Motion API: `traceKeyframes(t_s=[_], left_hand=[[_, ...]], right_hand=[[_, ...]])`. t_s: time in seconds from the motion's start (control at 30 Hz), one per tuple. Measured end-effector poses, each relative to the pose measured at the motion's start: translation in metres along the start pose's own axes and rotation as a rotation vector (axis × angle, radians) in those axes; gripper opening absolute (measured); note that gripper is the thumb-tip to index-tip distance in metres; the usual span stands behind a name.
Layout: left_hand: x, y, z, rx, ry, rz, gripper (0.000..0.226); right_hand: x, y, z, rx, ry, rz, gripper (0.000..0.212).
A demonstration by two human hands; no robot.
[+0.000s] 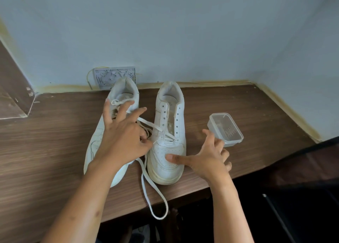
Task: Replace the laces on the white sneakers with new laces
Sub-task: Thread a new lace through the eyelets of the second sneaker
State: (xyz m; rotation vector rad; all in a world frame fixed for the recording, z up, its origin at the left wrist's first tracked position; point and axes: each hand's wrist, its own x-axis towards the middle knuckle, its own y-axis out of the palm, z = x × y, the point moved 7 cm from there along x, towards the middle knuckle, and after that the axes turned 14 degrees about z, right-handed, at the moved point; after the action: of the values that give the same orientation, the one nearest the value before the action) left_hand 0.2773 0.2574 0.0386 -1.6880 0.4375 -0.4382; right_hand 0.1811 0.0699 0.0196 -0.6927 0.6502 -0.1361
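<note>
Two sneakers (161, 132), left hand (122, 132) spread hiding one, right hand (207, 158) grip spread, thumb on toe.

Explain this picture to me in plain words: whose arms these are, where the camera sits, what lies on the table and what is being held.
There is no machine here. A person wears one camera on the head, looking forward and down, so the two bare arms are their own.

On the brown wooden table stand two white sneakers. The left sneaker is partly behind the left hand, whose fingers are spread above its laces. The right sneaker is laced only near the toe; its loose lace trails over the table's front edge. The right hand rests its thumb on that toe, gripping nothing. A clear plastic container sits beside it.
</note>
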Motion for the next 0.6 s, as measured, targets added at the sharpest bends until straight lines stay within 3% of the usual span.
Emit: traceKeyframes(t_s=[0.1,0.3,0.5,0.6], left_hand=[[-0.0019,0.0056,0.0000,0.226,-0.114,0.122,0.020],[-0.0011,0.0098,-0.0044,0.334,-0.194,0.169,0.009],[0.0015,0.0115,-0.0043,0.239,-0.167,0.162,0.014],[0.0004,0.0027,-0.0002,-0.021,-0.085,0.067,0.023]], right_hand=[[-0.0002,-0.0039,-0.0021,0.011,0.008,-0.018,0.137],[-0.0008,-0.0061,-0.0042,0.028,0.018,0.002,0.137],[-0.0014,-0.0059,-0.0038,0.041,0.019,0.011,0.137],[-0.0011,-0.0055,-0.0020,0.074,-0.012,0.027,0.134]])
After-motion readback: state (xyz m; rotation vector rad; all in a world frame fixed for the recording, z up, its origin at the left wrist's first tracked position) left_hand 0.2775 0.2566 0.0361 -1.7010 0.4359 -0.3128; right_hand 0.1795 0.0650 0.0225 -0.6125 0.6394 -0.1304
